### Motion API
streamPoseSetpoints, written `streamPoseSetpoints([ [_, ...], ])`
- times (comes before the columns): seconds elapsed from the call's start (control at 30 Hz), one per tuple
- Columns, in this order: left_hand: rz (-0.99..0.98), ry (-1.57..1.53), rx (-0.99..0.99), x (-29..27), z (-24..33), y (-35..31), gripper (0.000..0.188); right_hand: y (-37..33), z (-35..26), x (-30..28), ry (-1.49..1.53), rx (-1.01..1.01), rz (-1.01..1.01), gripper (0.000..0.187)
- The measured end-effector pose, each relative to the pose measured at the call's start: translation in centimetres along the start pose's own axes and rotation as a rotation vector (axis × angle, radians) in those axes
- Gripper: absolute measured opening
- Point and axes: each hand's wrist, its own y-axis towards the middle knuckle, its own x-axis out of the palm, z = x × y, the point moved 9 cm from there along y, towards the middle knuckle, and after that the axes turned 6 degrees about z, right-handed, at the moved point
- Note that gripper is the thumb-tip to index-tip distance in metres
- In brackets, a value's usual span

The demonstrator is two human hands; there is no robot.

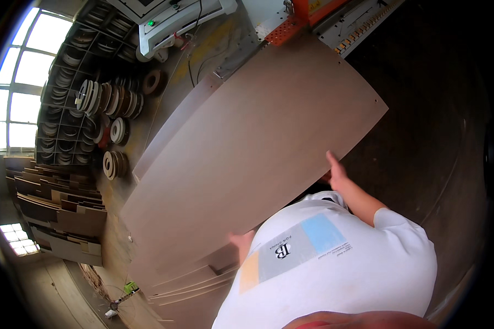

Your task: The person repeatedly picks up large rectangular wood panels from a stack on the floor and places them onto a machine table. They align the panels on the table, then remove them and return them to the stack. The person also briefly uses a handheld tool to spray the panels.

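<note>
A large brown board (pixel 241 142) lies across the middle of the view, tilted from lower left to upper right. My left hand (pixel 242 244) grips its near edge, thumb on the top face and the other fingers hidden beneath. Further right along that edge, my right hand (pixel 337 174) holds on the same way, thumb up, fingers mostly out of sight under the board. Small holes show near the board's right end. Its far end meets an orange and white machine (pixel 293 30); whether it rests on it I cannot tell.
A paler panel (pixel 173 126) runs along the board's far side. Several stacked boards (pixel 192 288) lie at lower left. Rolls of edge banding (pixel 112 98) stand on the floor by a full rack (pixel 66 104). A control cabinet (pixel 164 33) with cables stands at the top. More boards (pixel 66 214) lean at far left.
</note>
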Motion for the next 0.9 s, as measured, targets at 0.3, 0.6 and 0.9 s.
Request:
streamPoseSetpoints([
  [0.3,0.100,-0.613,-0.421,-3.0,1.1,-0.5,0.057,-1.4,9.3,4.1,-0.168,0.033,-0.116,0.051],
  [0.6,-0.015,-0.618,-0.289,-13.6,-6.0,6.8,0.056,-4.6,9.3,5.1,-0.171,-0.204,0.109,0.051],
  [0.9,0.111,-0.617,-0.439,-11.1,-1.1,2.1,0.059,-0.9,9.0,5.3,-0.217,-0.255,0.050,0.051],
])
